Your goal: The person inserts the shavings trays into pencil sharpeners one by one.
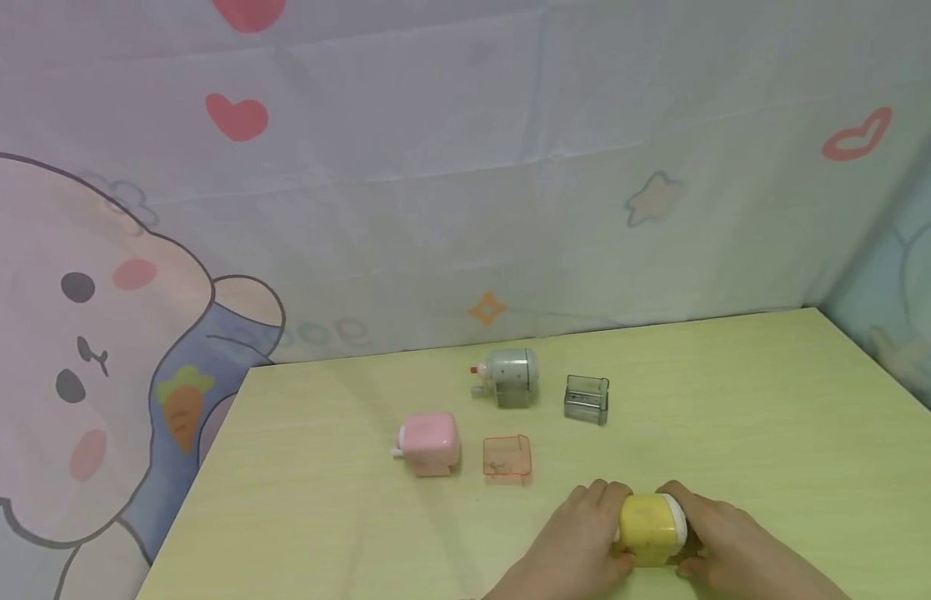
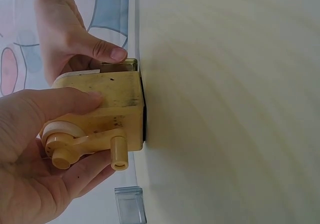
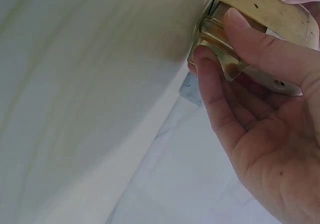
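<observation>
A yellow crank pencil sharpener [image 1: 648, 527] stands on the table at the lower right of the head view. My left hand [image 1: 573, 542] grips its body from the crank side, thumb on one face and fingers round the other. The crank handle [image 2: 119, 151] sticks out by the left palm in the left wrist view. On the opposite side, my right hand [image 1: 738, 546] pinches the clear yellowish shavings drawer [image 3: 216, 34] between thumb and fingers. That drawer juts partly out of the body, and the fingers hide much of it.
Left of the hands are a pink sharpener [image 1: 429, 442] and a clear red drawer [image 1: 507, 458]. Farther back stand a grey sharpener [image 1: 513, 373] and a clear grey drawer [image 1: 586, 398]. A printed curtain [image 1: 435, 208] hangs behind the table [image 1: 300, 500].
</observation>
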The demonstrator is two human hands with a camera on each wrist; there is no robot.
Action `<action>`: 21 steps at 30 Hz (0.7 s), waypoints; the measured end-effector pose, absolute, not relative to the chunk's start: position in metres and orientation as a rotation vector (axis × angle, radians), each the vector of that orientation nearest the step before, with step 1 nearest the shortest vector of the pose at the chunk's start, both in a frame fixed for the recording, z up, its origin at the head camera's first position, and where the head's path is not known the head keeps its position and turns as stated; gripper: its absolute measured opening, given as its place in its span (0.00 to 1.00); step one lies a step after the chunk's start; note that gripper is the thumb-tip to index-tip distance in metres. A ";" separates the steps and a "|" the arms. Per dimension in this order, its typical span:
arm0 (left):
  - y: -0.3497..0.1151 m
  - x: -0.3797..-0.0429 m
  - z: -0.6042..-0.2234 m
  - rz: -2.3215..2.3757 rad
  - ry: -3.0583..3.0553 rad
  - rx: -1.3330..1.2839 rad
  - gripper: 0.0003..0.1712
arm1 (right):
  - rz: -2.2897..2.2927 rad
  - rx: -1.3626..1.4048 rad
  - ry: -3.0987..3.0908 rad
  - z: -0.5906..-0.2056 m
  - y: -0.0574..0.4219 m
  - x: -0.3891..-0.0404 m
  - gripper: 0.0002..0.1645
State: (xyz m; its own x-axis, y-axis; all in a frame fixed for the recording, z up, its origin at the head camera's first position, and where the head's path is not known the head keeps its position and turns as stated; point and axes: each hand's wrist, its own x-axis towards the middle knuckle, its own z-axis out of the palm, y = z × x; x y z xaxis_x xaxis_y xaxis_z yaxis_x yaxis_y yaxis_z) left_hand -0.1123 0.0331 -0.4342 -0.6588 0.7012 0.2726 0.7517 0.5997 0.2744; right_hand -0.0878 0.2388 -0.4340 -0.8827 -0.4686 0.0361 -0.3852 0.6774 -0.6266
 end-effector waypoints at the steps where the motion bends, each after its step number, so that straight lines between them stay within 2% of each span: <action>1: 0.033 -0.112 -0.434 -0.560 -2.680 -1.227 0.30 | -0.991 -0.723 2.770 -0.434 0.238 -0.087 0.31; 21: 0.036 -0.112 -0.434 -0.562 -2.707 -1.210 0.31 | -1.015 -0.784 2.803 -0.437 0.238 -0.088 0.31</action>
State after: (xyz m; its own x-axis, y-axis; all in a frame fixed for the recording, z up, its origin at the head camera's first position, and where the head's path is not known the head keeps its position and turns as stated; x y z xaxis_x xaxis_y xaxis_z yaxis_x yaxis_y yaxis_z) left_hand -0.1124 0.0355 -0.4338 -0.6720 0.6937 0.2594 0.7396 0.6105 0.2833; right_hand -0.0877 0.2381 -0.4365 -0.8689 -0.4817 0.1134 -0.4426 0.6540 -0.6135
